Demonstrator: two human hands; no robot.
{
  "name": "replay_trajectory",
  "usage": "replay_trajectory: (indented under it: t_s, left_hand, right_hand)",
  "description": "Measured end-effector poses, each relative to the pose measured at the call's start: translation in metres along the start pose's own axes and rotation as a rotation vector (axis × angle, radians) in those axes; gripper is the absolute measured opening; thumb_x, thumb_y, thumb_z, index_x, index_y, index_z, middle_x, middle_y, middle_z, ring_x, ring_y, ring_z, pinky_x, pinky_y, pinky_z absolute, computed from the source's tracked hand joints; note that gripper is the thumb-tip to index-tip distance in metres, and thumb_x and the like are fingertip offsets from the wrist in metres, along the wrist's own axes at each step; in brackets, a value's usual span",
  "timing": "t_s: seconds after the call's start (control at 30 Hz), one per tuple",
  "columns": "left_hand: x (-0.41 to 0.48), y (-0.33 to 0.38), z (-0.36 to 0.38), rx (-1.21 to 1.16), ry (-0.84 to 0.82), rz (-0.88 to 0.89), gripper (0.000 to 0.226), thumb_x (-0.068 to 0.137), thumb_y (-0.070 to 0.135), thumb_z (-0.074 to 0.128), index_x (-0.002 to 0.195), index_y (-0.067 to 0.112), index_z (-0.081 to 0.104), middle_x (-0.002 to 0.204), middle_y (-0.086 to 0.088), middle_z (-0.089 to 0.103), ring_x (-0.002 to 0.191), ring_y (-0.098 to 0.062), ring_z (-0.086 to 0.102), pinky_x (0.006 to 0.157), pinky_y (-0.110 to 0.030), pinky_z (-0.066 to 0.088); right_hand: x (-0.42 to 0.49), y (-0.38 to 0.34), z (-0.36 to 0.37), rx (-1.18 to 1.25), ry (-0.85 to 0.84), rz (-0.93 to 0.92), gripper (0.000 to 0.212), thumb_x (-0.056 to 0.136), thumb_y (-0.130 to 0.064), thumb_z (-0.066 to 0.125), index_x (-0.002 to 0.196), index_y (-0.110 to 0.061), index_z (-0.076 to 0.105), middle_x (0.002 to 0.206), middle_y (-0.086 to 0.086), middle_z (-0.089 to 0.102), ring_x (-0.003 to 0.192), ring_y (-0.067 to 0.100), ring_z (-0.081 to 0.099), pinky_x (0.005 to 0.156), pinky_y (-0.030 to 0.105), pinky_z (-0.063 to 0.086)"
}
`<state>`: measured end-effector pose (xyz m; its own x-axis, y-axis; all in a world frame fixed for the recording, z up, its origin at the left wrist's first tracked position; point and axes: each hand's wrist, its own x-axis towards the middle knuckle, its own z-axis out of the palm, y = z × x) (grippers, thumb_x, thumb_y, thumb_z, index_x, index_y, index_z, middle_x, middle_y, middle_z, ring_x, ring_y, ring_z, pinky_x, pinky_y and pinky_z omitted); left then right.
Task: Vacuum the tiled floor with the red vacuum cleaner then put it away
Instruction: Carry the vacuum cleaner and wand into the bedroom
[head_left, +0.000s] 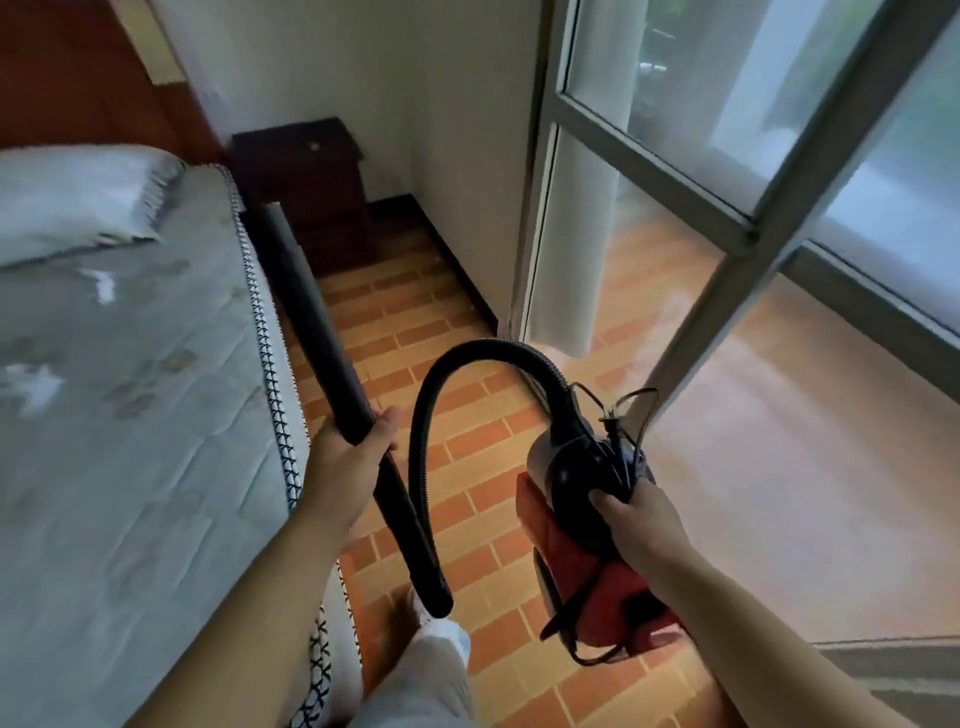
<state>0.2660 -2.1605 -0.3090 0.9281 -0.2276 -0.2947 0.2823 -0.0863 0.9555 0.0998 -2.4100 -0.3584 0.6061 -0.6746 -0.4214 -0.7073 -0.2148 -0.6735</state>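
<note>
My right hand (636, 519) grips the black handle of the red vacuum cleaner (592, 566) and holds it off the orange brick-pattern tiled floor (457, 374). Its power cord with plug (615, 421) is bunched at the handle. A black ribbed hose (441, 405) arcs from the vacuum's top over to the wand. My left hand (348, 457) grips the long dark wand tube (311, 322) near its middle; the tube points away along the bed's side.
A bed with a pale quilt (130, 389) and a pillow (72, 202) fills the left. A dark wooden nightstand (306, 182) stands in the far corner. A glass door with a grey frame (737, 228) lies to the right. My leg in light trousers (421, 675) is below.
</note>
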Motion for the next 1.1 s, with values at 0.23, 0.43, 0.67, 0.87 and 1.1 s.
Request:
replay_trajectory:
  t_s: [0.23, 0.43, 0.67, 0.87, 1.1]
  left_hand:
    - [0.126, 0.021, -0.04, -0.164, 0.089, -0.084, 0.021, 0.096, 0.035, 0.067, 0.095, 0.016, 0.058, 0.079, -0.004, 0.057, 0.087, -0.025, 0.06, 0.1, -0.046, 0.049]
    - [0.219, 0.053, -0.061, -0.142, 0.088, -0.092, 0.023, 0.097, 0.039, 0.065, 0.094, 0.018, 0.057, 0.077, 0.0, 0.059, 0.085, -0.024, 0.06, 0.102, -0.054, 0.048]
    - [0.318, 0.078, -0.055, -0.123, 0.108, -0.077, 0.034, 0.098, 0.039, 0.063, 0.108, 0.007, 0.059, 0.083, -0.003, 0.059, 0.085, -0.024, 0.059, 0.095, -0.049, 0.05]
    - [0.42, 0.099, -0.038, -0.159, 0.198, -0.098, 0.024, 0.098, 0.036, 0.065, 0.096, 0.013, 0.058, 0.078, -0.002, 0.059, 0.08, -0.021, 0.06, 0.088, -0.044, 0.051]
    - [0.52, 0.131, -0.033, -0.207, 0.3, -0.08, 0.017, 0.097, 0.032, 0.067, 0.099, 0.017, 0.059, 0.074, 0.006, 0.062, 0.083, -0.018, 0.061, 0.093, -0.041, 0.05]
  right_hand:
    - [0.101, -0.104, 0.07, -0.066, -0.028, -0.017, 0.018, 0.098, -0.032, 0.061, 0.107, -0.016, 0.061, 0.088, 0.002, 0.067, 0.08, 0.017, 0.063, 0.074, 0.034, 0.053]
    - [0.168, -0.192, 0.104, -0.09, -0.098, -0.059, 0.019, 0.098, -0.033, 0.061, 0.108, -0.016, 0.062, 0.092, 0.003, 0.068, 0.084, 0.022, 0.064, 0.07, 0.032, 0.049]
    - [0.266, -0.271, 0.139, -0.103, -0.123, -0.095, 0.022, 0.094, -0.035, 0.066, 0.106, -0.016, 0.064, 0.093, 0.007, 0.07, 0.083, 0.027, 0.067, 0.08, 0.042, 0.058]
    - [0.37, -0.326, 0.17, -0.081, -0.215, -0.104, 0.019, 0.096, -0.032, 0.064, 0.103, -0.014, 0.063, 0.087, 0.005, 0.068, 0.076, 0.021, 0.064, 0.07, 0.035, 0.054]
    - [0.47, -0.404, 0.195, -0.149, -0.312, -0.127, 0.016, 0.1, -0.028, 0.062, 0.103, -0.013, 0.056, 0.083, 0.003, 0.064, 0.068, 0.016, 0.059, 0.052, 0.026, 0.044]
